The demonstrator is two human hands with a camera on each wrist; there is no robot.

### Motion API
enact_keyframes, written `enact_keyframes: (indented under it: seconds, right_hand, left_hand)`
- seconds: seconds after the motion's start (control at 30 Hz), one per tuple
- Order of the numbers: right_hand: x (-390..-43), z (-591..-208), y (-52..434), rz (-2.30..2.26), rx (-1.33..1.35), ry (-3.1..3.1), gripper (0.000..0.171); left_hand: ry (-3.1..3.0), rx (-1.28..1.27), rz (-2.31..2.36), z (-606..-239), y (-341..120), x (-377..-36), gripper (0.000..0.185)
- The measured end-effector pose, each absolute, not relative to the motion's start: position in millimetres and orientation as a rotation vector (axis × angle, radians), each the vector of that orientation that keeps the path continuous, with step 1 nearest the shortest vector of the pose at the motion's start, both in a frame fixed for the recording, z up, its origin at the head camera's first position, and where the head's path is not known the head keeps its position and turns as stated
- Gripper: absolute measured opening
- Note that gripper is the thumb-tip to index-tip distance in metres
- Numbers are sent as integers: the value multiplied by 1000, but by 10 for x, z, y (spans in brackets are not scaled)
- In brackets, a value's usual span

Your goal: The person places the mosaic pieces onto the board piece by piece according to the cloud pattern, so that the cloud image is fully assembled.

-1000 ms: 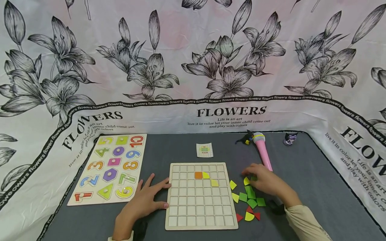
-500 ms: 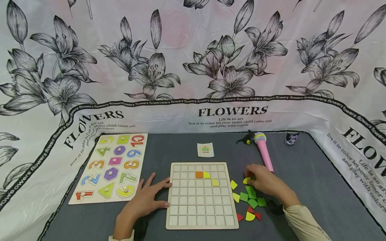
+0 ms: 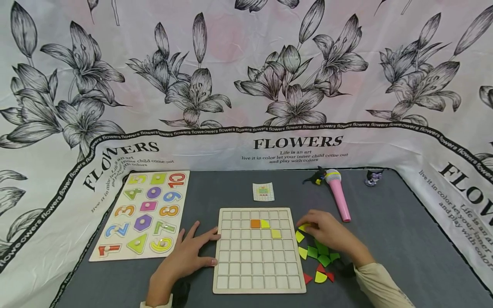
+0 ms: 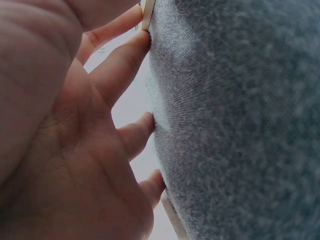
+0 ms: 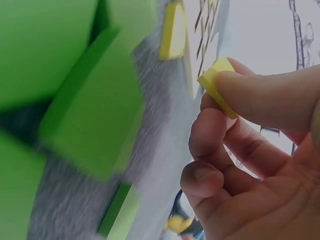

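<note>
Head view shows my right hand (image 3: 327,234) has lifted from the loose pile at 3 o'clock, grip pinching a yellow wooden puzzle piece (image 5: 216,86) toward the gridded wooden board (image 3: 258,282), which my flat left hand (image 3: 188,256) steadies.

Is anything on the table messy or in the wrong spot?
Only the loose coloured pieces look messy, scattered beside the grid board instead of in its squares. The right hand pinches a yellow piece. Nothing looks broken or spilled.
</note>
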State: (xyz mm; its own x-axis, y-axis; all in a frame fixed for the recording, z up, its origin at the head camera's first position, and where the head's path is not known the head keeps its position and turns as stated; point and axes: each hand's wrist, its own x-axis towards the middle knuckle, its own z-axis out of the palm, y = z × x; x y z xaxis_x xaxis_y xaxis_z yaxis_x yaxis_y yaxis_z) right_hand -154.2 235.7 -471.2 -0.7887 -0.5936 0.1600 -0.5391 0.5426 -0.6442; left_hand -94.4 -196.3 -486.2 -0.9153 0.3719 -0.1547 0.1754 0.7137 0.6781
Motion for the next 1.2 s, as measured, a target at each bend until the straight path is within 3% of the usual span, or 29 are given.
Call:
enact_keyframes:
  seconds: [0.63,1.2]
  right_hand:
    - [-1462,-4730,1970,-1201,-807,2546,9]
    - [-1403,-4845,1760,-1195,-804,2568,15]
  left_hand:
    - [2653,427,993,-4861,-1961,-946,76]
    - [2663,401,977,-4882,-1950,-937,80]
